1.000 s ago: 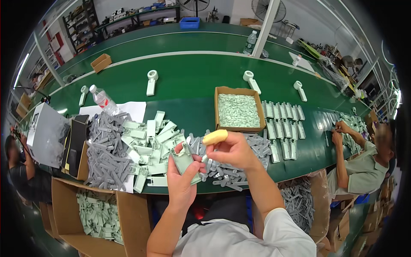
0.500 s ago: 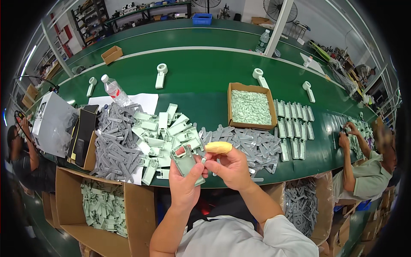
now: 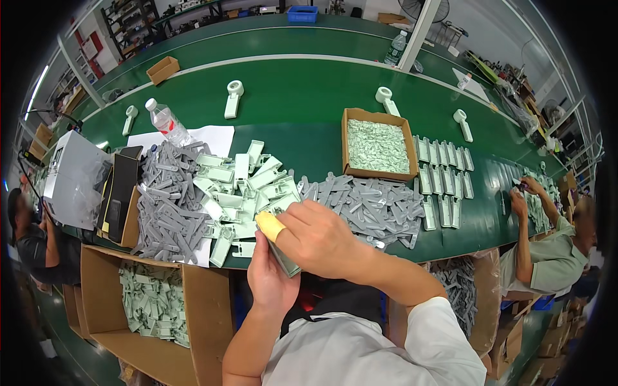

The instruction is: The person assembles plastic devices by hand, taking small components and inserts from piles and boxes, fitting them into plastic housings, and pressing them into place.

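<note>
My left hand (image 3: 270, 286) is wrapped round a pale green plastic housing (image 3: 285, 262), held over the near edge of the table. Across the top of it lies my right hand (image 3: 325, 241), fingers curled, with a yellow finger cover (image 3: 270, 226) on one finger touching the housing's far end. Its fingertips, and whatever is between them, are hidden. Just beyond my hands are a pile of pale green housings (image 3: 241, 168) and a heap of grey plastic strips (image 3: 370, 209).
A cardboard tray of small pale green pieces (image 3: 378, 146) stands ahead, beside rows of housings (image 3: 443, 180). More grey strips (image 3: 168, 199) and a water bottle (image 3: 168, 122) are at left. Open cartons (image 3: 209, 321) flank me below the table. A co-worker (image 3: 547, 251) sits at right.
My right hand has moved left and over the housing, from pinching a small pale piece beside it. The housing is now mostly covered. The view has tilted slightly downward.
</note>
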{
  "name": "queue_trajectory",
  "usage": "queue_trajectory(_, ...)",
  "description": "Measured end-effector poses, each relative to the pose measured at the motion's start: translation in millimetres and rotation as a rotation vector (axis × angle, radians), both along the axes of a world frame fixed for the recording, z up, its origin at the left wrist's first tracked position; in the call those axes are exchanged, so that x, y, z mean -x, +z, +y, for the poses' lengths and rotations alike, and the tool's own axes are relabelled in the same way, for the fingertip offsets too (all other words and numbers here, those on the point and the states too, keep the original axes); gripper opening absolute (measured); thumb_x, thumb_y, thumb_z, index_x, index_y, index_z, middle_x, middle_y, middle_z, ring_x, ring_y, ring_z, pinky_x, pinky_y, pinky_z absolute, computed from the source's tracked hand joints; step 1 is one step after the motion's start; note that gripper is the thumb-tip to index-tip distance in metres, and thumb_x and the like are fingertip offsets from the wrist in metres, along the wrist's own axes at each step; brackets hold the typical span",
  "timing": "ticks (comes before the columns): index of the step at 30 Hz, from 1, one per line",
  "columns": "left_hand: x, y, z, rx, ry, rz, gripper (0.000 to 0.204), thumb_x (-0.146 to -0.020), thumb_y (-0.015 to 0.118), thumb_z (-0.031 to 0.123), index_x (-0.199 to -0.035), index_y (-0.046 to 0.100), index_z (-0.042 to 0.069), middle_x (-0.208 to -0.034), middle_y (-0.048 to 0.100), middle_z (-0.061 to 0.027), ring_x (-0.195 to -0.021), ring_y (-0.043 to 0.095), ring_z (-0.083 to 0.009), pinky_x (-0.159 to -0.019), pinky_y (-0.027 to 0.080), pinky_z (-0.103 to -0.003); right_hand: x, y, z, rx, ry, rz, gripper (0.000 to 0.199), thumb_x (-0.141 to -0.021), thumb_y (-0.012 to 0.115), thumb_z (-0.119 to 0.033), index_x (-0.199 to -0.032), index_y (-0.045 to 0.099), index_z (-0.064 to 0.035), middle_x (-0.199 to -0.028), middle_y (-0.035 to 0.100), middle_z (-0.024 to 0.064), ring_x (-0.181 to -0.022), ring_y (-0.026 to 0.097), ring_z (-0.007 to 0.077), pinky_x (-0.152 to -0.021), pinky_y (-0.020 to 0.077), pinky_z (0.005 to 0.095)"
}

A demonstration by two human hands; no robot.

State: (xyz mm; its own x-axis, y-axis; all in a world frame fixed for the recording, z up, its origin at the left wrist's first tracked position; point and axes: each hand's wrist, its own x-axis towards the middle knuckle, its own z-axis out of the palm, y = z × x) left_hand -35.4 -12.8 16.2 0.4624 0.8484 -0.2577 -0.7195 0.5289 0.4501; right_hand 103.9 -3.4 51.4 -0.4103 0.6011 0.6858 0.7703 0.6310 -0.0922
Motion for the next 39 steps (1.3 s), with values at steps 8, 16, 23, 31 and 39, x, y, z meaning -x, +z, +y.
queue_trajectory(8,2.1,-19.3,2.3,-0.061,-0.066,0.019,0.047,-0.108,0.024,0.041,-0.138,0.043,0.010,-0.132,0.054,-0.0033,-0.122,0.052,-0.0163,-0.103,0.043,-0.037,11.0,-10.6,-9.5,-0.016,-0.112,-0.066,0.035,-0.068,0.065,-0.011,-0.101,0.066,0.0031,-0.079,0.062,0.0060,-0.082,0.061,0.0213,-0.065,0.0451,0.0307)
queue_trajectory(16,-6.6,-17.3,8.6,0.015,-0.040,0.003,0.048,-0.108,0.024,0.040,-0.139,0.045,0.010,-0.136,0.053,-0.0047,-0.126,0.051,-0.0201,-0.105,0.041,-0.039,-2.9,-16.1,-2.4,0.104,-0.051,0.027,0.035,-0.074,0.066,-0.010,-0.105,0.065,0.0035,-0.084,0.064,0.0076,-0.088,0.061,0.0246,-0.068,0.0473,0.0335)
queue_trajectory(23,-12.2,-19.1,17.3,-0.095,0.000,-0.041,0.053,-0.108,0.023,0.041,-0.145,0.039,0.008,-0.144,0.046,-0.0087,-0.133,0.045,-0.0221,-0.111,0.035,-0.040,-5.0,-9.8,-19.0,0.297,-0.181,0.367,0.047,-0.075,0.076,-0.019,-0.112,0.061,0.0050,-0.097,0.063,0.0169,-0.091,0.061,0.0335,-0.072,0.0515,0.0397)
queue_trajectory(31,-54.4,-42.2,59.0,-0.640,-0.068,0.740,0.050,-0.103,0.048,0.028,-0.145,0.039,0.002,-0.135,0.051,-0.0129,-0.122,0.050,-0.0232,-0.103,0.042,-0.037,-78.4,-28.7,-32.2,0.262,-0.455,0.375,0.055,-0.074,0.077,-0.023,-0.117,0.057,0.0035,-0.093,0.060,0.0175,-0.087,0.060,0.0358,-0.072,0.0507,0.0420)
queue_trajectory(39,-42.5,-110.3,256.6,-1.476,0.128,1.636,0.061,-0.087,0.070,0.018,-0.140,0.044,0.000,-0.128,0.056,-0.0221,-0.110,0.058,-0.0361,-0.094,0.046,-0.042,-274.8,-49.7,-108.0,0.308,-1.124,0.166,0.044,-0.075,0.073,-0.031,-0.105,0.060,-0.0016,-0.095,0.061,0.0173,-0.089,0.061,0.0367,-0.075,0.0506,0.0454)
